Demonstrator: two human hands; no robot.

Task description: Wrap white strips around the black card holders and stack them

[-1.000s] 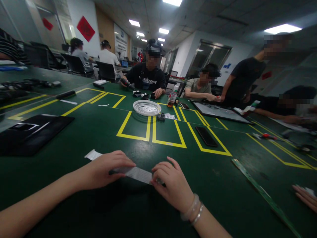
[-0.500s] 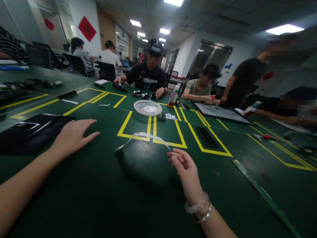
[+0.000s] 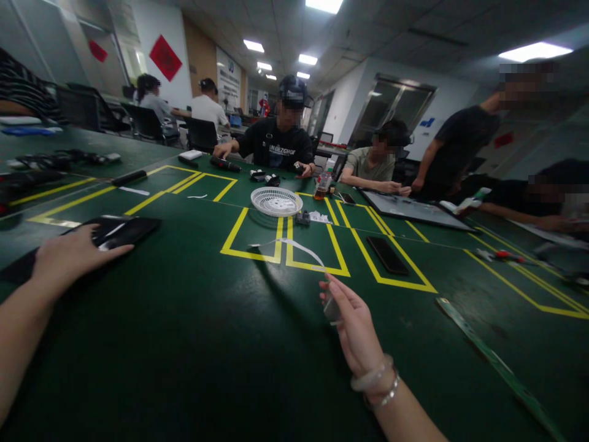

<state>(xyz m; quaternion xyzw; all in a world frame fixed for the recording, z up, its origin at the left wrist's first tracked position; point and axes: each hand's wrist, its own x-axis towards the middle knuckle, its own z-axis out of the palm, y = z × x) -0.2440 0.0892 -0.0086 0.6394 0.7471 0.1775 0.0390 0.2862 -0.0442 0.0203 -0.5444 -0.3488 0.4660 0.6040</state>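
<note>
My right hand (image 3: pixel 352 313) pinches one end of a thin white ribbon cable (image 3: pixel 304 247) between thumb and fingertips. The cable arcs up and away to the left above the green table (image 3: pixel 221 344), and its free end hangs in the air. A small pale piece shows under the fingers; I cannot make out what it is. On the left, my left hand (image 3: pixel 69 261) is open with thumb and fingers apart. It lies over a flat black pouch-like thing (image 3: pixel 138 227); whether it grips the edge is hidden.
Ahead stands a round white basket (image 3: pixel 276 202) beside small black parts (image 3: pixel 302 218). A black phone (image 3: pixel 387 255) and a long green circuit strip (image 3: pixel 492 359) lie to the right. A bottle (image 3: pixel 322 186) stands farther back. Across the table sits a person (image 3: pixel 280 144) in black.
My left hand has moved left, over the black pouch, which has also shifted and turned. The ribbon cable's free end has swung away and to the right, while my right hand keeps hold of it.
</note>
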